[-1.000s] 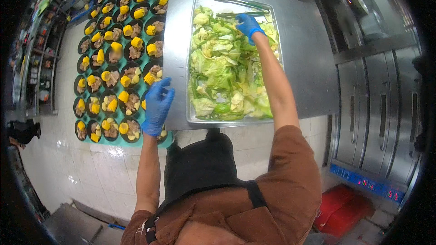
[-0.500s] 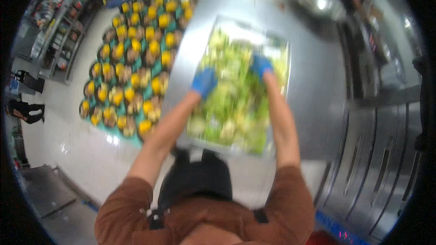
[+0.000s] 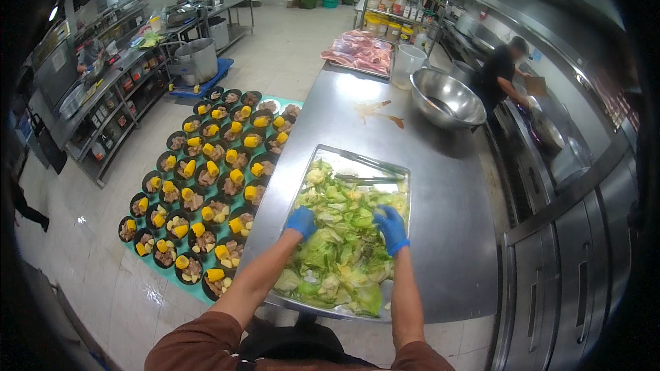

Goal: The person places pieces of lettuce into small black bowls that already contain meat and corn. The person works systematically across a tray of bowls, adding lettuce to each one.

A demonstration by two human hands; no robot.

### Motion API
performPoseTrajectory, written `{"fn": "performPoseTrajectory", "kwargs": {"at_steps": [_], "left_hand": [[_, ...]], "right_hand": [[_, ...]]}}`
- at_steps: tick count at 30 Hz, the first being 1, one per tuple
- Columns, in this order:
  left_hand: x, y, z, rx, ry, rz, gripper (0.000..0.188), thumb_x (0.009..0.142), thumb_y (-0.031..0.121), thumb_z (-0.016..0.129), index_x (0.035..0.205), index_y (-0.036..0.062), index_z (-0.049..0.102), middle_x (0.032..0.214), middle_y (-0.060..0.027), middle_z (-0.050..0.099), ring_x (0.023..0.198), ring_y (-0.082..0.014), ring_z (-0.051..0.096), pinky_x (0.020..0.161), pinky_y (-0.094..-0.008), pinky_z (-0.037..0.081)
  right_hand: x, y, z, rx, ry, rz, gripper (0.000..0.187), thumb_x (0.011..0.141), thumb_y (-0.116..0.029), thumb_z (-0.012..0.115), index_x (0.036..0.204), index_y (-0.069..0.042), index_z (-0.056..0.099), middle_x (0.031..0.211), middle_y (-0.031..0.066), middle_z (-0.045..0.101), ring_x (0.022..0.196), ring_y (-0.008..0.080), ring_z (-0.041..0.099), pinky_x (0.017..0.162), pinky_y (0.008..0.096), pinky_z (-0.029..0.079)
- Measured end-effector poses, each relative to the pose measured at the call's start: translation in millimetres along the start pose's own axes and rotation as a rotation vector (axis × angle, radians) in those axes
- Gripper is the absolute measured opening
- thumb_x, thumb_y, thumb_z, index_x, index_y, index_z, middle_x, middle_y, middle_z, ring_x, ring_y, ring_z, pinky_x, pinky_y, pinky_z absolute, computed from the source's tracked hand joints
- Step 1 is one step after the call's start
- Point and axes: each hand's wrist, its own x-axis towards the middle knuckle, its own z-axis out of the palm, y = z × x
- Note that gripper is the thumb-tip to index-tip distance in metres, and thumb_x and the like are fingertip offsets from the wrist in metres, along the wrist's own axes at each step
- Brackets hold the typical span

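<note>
A shallow metal tray (image 3: 283,295) of cut pale-green cabbage leaves (image 3: 344,233) lies on the steel table before me. My left hand (image 3: 301,223), in a blue glove, rests at the left side of the pile, its fingers loosely spread and partly hidden against the leaves. On the right side, my right hand (image 3: 392,229), also gloved in blue, touches the leaves with fingers curved and apart. Neither hand has a clear hold on a piece. Metal tongs (image 3: 371,163) lie across the tray's far end.
Left of the table stand several black bowls (image 3: 195,200) of corn and meat on a green surface. A steel bowl (image 3: 447,98), a plastic container (image 3: 408,65) and a tray of raw meat (image 3: 357,51) sit at the far end. Another person (image 3: 500,72) works at the right.
The view has tilted up, showing more of the far room, and the tray now appears lower. My right hand has come slightly nearer along the pile; both hands stay at its sides.
</note>
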Motion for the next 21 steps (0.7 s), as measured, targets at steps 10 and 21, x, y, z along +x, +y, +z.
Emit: {"fn": "performPoseTrajectory", "kwargs": {"at_steps": [10, 21], "left_hand": [[11.1, -29.0, 14.4, 0.051, 0.17, 0.13, 0.049, 0.082, 0.045, 0.072, 0.096, -0.0018, 0.07, 0.096, -0.0238, 0.068, 0.094, -0.0377, 0.065, 0.087, -0.049, 0.051], [-91.0, 22.0, -49.9, -1.589, -0.15, -0.019, 0.024, 0.095, 0.02, 0.058, 0.111, 0.0036, 0.063, 0.098, -0.0089, 0.068, 0.082, -0.0172, 0.066, 0.072, -0.0284, 0.053]], "right_hand": [[-104.3, 32.7, -82.0, -0.178, 0.052, 0.017, 0.024, 0.093, -0.025, 0.069, 0.108, -0.007, 0.068, 0.09, -0.001, 0.066, 0.078, 0.0091, 0.06, 0.07, 0.0269, 0.05], [-152.7, 13.6, -112.2, -0.268, 0.293, 0.156, 0.014, 0.089, -0.019, 0.07, 0.101, -0.012, 0.071, 0.087, 0.0, 0.07, 0.076, 0.0106, 0.066, 0.065, 0.0261, 0.05]]}}
